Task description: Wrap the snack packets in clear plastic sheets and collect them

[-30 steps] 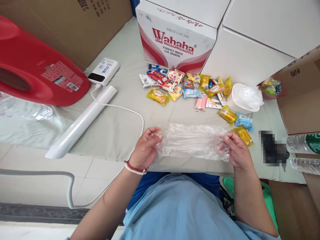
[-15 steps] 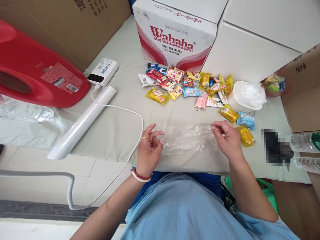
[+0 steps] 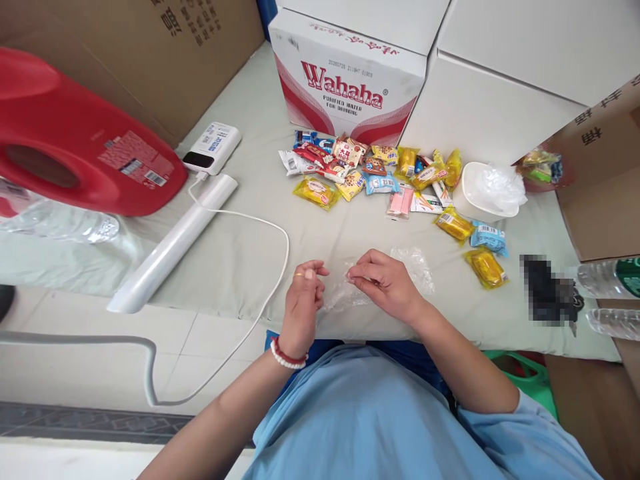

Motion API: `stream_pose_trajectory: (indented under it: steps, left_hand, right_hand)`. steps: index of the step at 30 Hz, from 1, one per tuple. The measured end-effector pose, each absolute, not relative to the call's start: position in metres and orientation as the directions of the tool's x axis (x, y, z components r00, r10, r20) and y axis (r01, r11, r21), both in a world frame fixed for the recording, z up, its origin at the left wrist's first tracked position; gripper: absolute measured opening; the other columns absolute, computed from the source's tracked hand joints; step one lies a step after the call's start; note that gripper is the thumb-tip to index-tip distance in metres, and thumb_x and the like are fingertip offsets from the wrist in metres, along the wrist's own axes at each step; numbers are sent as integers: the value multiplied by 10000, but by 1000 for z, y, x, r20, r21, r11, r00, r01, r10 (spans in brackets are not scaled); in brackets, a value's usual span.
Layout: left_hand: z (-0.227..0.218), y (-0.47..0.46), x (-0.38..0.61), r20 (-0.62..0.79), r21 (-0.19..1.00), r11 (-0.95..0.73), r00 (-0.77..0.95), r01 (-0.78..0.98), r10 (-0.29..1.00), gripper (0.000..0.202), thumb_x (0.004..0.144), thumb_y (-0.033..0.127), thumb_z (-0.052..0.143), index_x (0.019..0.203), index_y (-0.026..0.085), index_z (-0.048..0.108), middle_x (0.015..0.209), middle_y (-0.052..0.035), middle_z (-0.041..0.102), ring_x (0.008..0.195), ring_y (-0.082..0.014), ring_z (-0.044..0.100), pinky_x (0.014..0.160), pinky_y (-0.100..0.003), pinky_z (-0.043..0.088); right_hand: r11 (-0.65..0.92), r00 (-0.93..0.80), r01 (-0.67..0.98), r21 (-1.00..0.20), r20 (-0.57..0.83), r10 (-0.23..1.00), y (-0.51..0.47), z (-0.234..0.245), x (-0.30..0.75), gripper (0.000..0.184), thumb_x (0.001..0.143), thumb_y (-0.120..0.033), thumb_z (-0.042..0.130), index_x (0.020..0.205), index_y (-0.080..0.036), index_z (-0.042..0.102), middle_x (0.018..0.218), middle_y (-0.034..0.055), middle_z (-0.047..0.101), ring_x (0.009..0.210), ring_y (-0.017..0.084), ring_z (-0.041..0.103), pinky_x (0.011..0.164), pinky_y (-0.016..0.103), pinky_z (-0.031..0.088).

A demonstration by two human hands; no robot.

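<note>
A crumpled clear plastic bag (image 3: 416,267) lies low over the cloth in front of me, folded and partly hidden by my right hand. My right hand (image 3: 385,283) crosses over it, thumb and fingertips pinched together on a bit of the clear film. To its left, my left hand (image 3: 304,303), with a ring and a beaded bracelet, has its fingers curled and its thumb pressed in at the bag's left end. The exact grip of the left hand is partly hidden.
Wrapped snacks (image 3: 345,167) lie in a pile before a Wahaha carton (image 3: 345,87). A white tub (image 3: 473,193) holds crumpled plastic. Left are a plastic roll (image 3: 175,243), a white cable (image 3: 260,223), a white device (image 3: 213,147) and a red jug (image 3: 90,133). Bottles (image 3: 607,277) lie right.
My right hand has moved left from the bag's right end to near my left hand, and the bag has gone from stretched out to bunched. My left hand's fingers have curled in more.
</note>
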State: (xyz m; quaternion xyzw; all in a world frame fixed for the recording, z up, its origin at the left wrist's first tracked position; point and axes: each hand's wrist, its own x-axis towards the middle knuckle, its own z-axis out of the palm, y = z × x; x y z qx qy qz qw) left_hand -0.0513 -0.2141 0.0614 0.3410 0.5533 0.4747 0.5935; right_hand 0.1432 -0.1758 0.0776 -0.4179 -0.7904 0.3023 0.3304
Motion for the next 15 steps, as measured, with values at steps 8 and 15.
stream_pose_trajectory:
  steps: [8, 15]
  left_hand:
    - [65, -191, -47, -296, 950, 296, 15, -97, 955, 310, 823, 472, 777, 766, 197, 647, 691, 34, 569, 594, -94, 408, 569, -240, 338]
    - [64, -184, -67, -310, 933, 247, -231, -263, 922, 314, 765, 436, 808, 769, 208, 591, 694, 46, 529, 566, -81, 379, 502, -223, 287]
  right_hand:
    - [654, -440, 541, -529, 485, 756, -192, 76, 150, 198, 1013, -160, 585, 1001, -244, 764, 929, 65, 692, 821, 168, 597, 706, 295, 490]
    - [505, -250, 681, -530, 481, 841, -231, 74, 207, 211, 970, -171, 624, 1067, -290, 768, 931, 73, 719, 773, 199, 638, 669, 345, 535]
